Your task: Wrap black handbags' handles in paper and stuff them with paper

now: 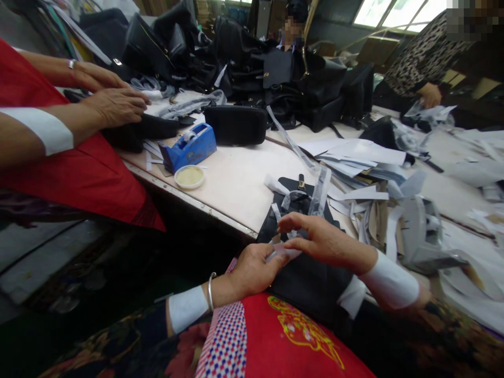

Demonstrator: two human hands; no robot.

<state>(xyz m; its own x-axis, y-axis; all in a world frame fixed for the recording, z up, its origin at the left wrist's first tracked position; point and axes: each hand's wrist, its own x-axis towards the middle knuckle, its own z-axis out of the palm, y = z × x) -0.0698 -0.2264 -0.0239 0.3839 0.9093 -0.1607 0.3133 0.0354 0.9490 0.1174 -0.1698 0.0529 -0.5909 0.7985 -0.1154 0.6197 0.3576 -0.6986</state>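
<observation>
Item 1. Black handbag (311, 286): lying flat over the near edge of the table (236, 184), partly overhanging toward the person's lap; its buckle end is pointing away, with loose clear wrapping curling over it.

Item 2. Strip of clear wrapping (281, 252): stretching across the top of the handbag between the two hands.

Item 3. Left hand (255, 270): resting on the bag's near left corner, fingers curled, thumb and fingertips pinching the left end of the strip.

Item 4. Right hand (321, 240): hovering just above the bag, thumb and forefinger closing on the strip just beside the left hand, the other fingers fanning loosely.

Item 5. Open room: a bare stretch of tabletop is lying between the bag and the blue tape dispenser (191, 147); a small round dish of yellowish paste (189, 177) is sitting near the table's metal-trimmed edge, well apart from the hands.

Item 6. Crowding: white paper scraps (409, 231) are piling up just right of the bag; flat sheets (354, 153) are lying beyond them.

Item 7. A black clutch (236, 125) and a heap of black bags (283, 73) are filling the far side.

Item 8. A co-worker's hands (114, 102) are pressing on another dark bag at the left edge.
</observation>
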